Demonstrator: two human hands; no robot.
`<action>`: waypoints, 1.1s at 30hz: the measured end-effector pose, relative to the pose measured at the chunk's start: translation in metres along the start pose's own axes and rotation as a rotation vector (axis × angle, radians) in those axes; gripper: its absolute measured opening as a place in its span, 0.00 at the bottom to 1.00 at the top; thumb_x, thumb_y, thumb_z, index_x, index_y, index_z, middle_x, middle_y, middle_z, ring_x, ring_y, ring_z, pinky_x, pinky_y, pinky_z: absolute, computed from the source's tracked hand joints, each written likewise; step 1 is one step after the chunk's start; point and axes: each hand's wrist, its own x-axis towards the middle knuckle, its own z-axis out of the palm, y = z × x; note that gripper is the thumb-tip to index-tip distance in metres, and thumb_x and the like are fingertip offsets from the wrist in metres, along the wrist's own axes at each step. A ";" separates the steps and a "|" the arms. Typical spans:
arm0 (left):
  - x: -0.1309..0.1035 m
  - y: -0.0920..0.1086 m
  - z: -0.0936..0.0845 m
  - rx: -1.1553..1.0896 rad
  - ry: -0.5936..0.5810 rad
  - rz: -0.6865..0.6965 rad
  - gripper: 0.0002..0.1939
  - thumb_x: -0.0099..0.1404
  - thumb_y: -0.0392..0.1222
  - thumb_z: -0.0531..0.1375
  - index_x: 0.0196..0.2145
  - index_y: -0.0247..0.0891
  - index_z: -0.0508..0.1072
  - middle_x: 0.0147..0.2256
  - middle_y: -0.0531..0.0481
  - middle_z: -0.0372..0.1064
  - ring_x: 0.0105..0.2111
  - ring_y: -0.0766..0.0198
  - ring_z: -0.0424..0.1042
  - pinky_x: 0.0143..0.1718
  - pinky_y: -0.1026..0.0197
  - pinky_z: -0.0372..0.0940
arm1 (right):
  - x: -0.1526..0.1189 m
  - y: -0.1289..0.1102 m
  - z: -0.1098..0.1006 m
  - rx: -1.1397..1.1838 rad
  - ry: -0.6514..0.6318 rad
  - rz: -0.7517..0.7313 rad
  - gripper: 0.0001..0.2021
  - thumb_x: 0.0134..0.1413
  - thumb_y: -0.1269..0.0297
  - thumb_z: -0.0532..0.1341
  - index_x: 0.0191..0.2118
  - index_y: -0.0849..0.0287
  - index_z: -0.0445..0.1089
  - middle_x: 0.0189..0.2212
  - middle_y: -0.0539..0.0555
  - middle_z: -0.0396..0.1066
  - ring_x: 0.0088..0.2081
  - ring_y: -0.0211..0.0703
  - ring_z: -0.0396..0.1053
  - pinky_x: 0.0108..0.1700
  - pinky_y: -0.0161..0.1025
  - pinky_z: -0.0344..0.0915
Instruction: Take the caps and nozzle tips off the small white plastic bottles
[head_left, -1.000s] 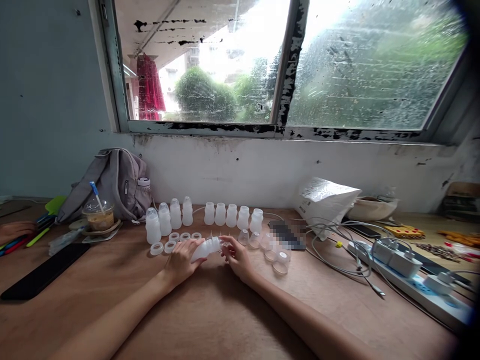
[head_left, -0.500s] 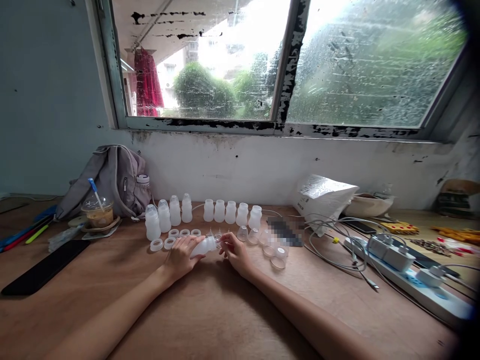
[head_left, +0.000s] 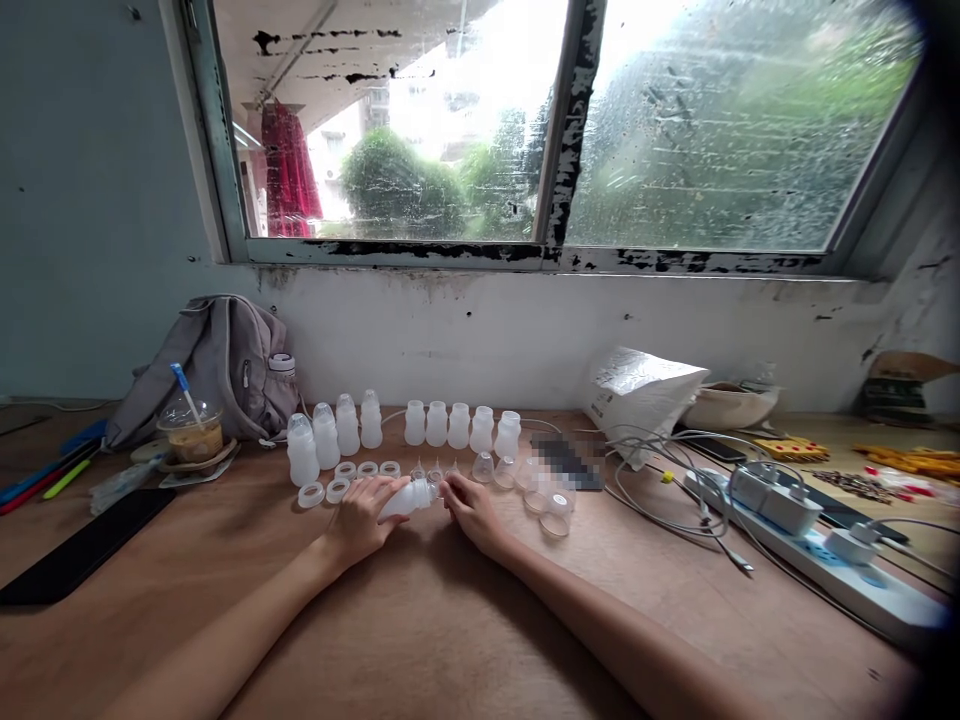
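Note:
Tilted on its side, a frosted bottle (head_left: 403,500) lies in the grip of my left hand (head_left: 362,518), its neck pointing right. My right hand (head_left: 474,512) has its fingers pinched at the bottle's mouth; whatever they hold there is too small to make out. Small clear nipples (head_left: 436,468) stand just behind the hands. White rings (head_left: 311,494) lie to the left. Behind them are capped bottles (head_left: 325,437) on the left and a row of open bottles (head_left: 459,426) in the middle. Clear caps (head_left: 555,520) sit right of my right hand.
A backpack (head_left: 225,370), a drink cup (head_left: 192,430) and a black case (head_left: 86,545) are on the left of the table (head_left: 420,640). Rightward lie a dark phone (head_left: 574,464), a silvery bag (head_left: 637,395), loose cables (head_left: 660,520) and a power strip (head_left: 885,590).
My right hand's fingers have closed in more at the bottle's mouth. My left hand keeps its hold. The whole view has shifted slightly.

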 end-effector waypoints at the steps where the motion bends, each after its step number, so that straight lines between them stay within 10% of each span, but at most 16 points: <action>1: 0.000 0.000 0.000 0.001 -0.002 0.005 0.23 0.57 0.46 0.55 0.51 0.45 0.60 0.43 0.48 0.65 0.42 0.58 0.64 0.44 0.56 0.58 | 0.000 0.000 0.000 -0.009 -0.005 0.004 0.16 0.54 0.57 0.48 0.20 0.59 0.57 0.16 0.47 0.58 0.19 0.33 0.54 0.21 0.30 0.51; 9: 0.001 -0.001 -0.001 -0.002 -0.015 0.024 0.23 0.57 0.47 0.55 0.51 0.45 0.59 0.43 0.48 0.65 0.42 0.57 0.64 0.44 0.56 0.58 | 0.000 -0.003 -0.001 -0.051 -0.016 0.009 0.18 0.54 0.56 0.47 0.18 0.59 0.56 0.15 0.47 0.55 0.19 0.34 0.54 0.20 0.31 0.50; 13: 0.001 -0.003 -0.002 0.013 0.005 0.009 0.23 0.57 0.47 0.55 0.51 0.45 0.59 0.43 0.47 0.65 0.41 0.57 0.64 0.44 0.56 0.58 | -0.001 -0.005 0.001 -0.078 -0.025 -0.112 0.10 0.52 0.61 0.52 0.38 0.59 0.61 0.31 0.52 0.64 0.29 0.37 0.62 0.29 0.33 0.60; 17: 0.001 -0.004 -0.001 0.025 -0.012 0.053 0.23 0.56 0.43 0.55 0.51 0.45 0.59 0.42 0.48 0.65 0.42 0.58 0.64 0.44 0.56 0.58 | -0.005 -0.005 0.007 -0.287 -0.085 -0.340 0.23 0.46 0.67 0.57 0.50 0.57 0.54 0.44 0.58 0.60 0.44 0.45 0.59 0.45 0.43 0.57; 26: -0.002 -0.004 -0.001 0.051 -0.077 0.200 0.21 0.56 0.39 0.56 0.49 0.43 0.62 0.42 0.48 0.64 0.41 0.58 0.63 0.43 0.55 0.58 | -0.007 -0.005 0.006 -0.569 -0.152 -0.315 0.11 0.52 0.58 0.52 0.32 0.60 0.63 0.27 0.54 0.64 0.32 0.43 0.60 0.37 0.39 0.58; 33: 0.001 0.000 -0.004 0.151 0.003 0.341 0.19 0.60 0.39 0.52 0.50 0.42 0.61 0.42 0.45 0.64 0.41 0.57 0.63 0.45 0.52 0.56 | -0.004 -0.003 0.007 -0.497 -0.160 -0.213 0.22 0.59 0.59 0.42 0.17 0.59 0.57 0.17 0.50 0.60 0.23 0.36 0.57 0.30 0.34 0.54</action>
